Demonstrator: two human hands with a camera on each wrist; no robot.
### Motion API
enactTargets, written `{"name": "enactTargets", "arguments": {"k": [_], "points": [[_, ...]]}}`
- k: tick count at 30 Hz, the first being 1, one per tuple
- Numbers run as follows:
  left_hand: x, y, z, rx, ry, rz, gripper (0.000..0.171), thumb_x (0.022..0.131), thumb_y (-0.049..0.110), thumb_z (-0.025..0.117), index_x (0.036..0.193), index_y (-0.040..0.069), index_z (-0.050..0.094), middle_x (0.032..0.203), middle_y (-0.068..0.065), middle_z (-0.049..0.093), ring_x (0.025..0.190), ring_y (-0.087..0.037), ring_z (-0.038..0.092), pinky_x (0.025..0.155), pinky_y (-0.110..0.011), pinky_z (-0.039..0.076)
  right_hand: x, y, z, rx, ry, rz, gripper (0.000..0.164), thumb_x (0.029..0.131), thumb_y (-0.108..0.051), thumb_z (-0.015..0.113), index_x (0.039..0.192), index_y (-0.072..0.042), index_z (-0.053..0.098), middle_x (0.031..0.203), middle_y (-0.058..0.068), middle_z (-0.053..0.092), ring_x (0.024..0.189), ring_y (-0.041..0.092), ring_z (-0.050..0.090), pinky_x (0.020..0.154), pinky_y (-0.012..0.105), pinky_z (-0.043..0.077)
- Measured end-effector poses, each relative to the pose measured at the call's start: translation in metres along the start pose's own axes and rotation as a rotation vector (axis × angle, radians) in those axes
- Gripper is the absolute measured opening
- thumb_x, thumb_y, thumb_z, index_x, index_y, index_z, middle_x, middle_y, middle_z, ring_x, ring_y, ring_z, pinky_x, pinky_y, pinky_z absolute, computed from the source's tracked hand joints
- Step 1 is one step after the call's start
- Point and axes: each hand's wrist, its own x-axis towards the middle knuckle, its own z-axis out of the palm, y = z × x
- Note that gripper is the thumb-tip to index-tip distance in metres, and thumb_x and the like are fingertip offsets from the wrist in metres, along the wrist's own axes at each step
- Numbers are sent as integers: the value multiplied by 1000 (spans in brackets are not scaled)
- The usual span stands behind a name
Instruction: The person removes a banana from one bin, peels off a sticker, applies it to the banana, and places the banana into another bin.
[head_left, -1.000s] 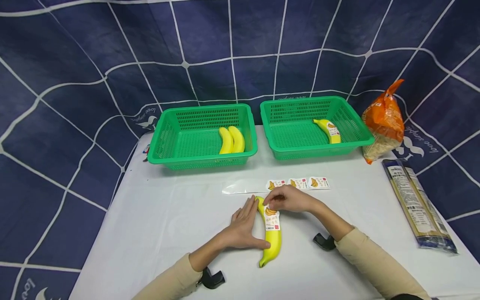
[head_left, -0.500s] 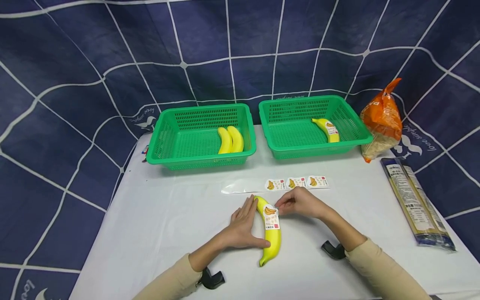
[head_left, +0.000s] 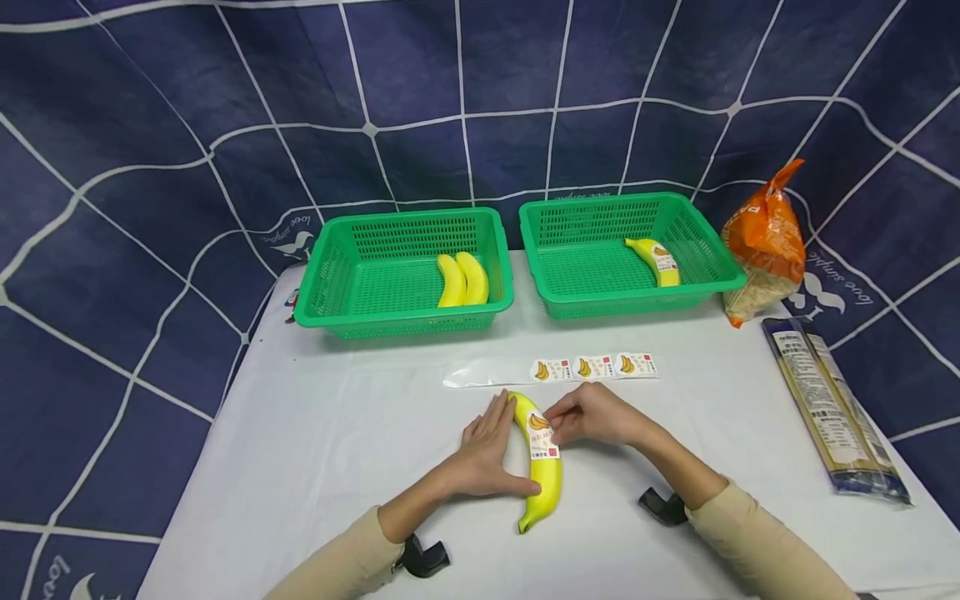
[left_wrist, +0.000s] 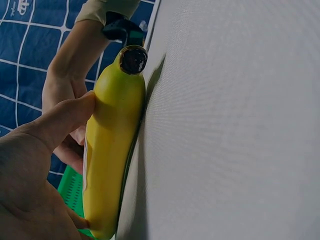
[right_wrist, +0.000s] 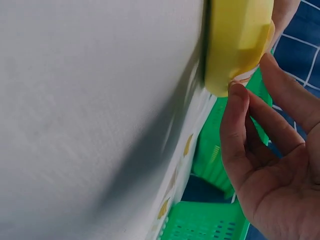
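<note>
A yellow banana lies lengthwise on the white-covered table. A white sticker with a banana picture covers its upper side. My left hand reaches along the banana's left side. Its thumb touches the lower part and its straight fingertips the upper end; in the left wrist view the thumb presses on the peel. My right hand is at the sticker's right edge. In the right wrist view its thumb and index finger stand apart, touching the sticker's edge, which their tips partly hide.
Beyond the hands lies a backing strip with three banana stickers. Two bananas sit in the left green basket; one labelled banana sits in the right basket. An orange bag and a long package stand right.
My right hand shifts from the sticker's upper end to its right edge, then slightly down along that edge. The left hand and the banana keep their places.
</note>
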Motion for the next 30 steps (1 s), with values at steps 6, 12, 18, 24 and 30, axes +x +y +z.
{"name": "enactTargets", "arguments": {"k": [6, 12, 18, 24, 30], "points": [[0, 0, 0, 11, 2, 5, 127, 69, 60, 77, 157, 6, 4, 165, -9, -8, 153, -26, -5, 120, -57, 9, -5, 0, 6, -8, 30, 15, 39, 71, -16, 86, 106, -2, 75, 83, -3, 73, 68, 6, 62, 63, 19, 54], [0, 0, -1, 9, 2, 4, 127, 69, 60, 77, 157, 6, 4, 165, -9, -8, 153, -25, -6, 120, -57, 8, -7, -2, 11, -86, 74, 14, 41, 70, -17, 86, 106, -2, 75, 81, -5, 72, 65, 3, 60, 60, 19, 52], [1, 1, -1, 5, 4, 4, 127, 68, 60, 78, 157, 7, 4, 165, -9, -8, 153, -25, -6, 120, -57, 8, -7, -1, 8, -88, 111, 56, 34, 76, -14, 82, 107, 0, 74, 83, -3, 73, 67, 3, 62, 63, 18, 53], [1, 1, 0, 10, 0, 6, 127, 68, 60, 78, 157, 7, 4, 165, -9, -8, 153, -25, -6, 120, -56, 7, -4, 4, 9, -78, 90, 66, 34, 77, -16, 81, 106, 1, 74, 83, -1, 73, 70, 3, 64, 64, 18, 53], [2, 0, 0, 16, -5, 3, 127, 69, 60, 77, 157, 7, 3, 165, -9, -9, 153, -25, -6, 120, -57, 7, -1, 4, 7, -91, 54, 81, 37, 76, -18, 82, 107, 1, 74, 80, -3, 72, 69, 4, 61, 63, 17, 52]]}}
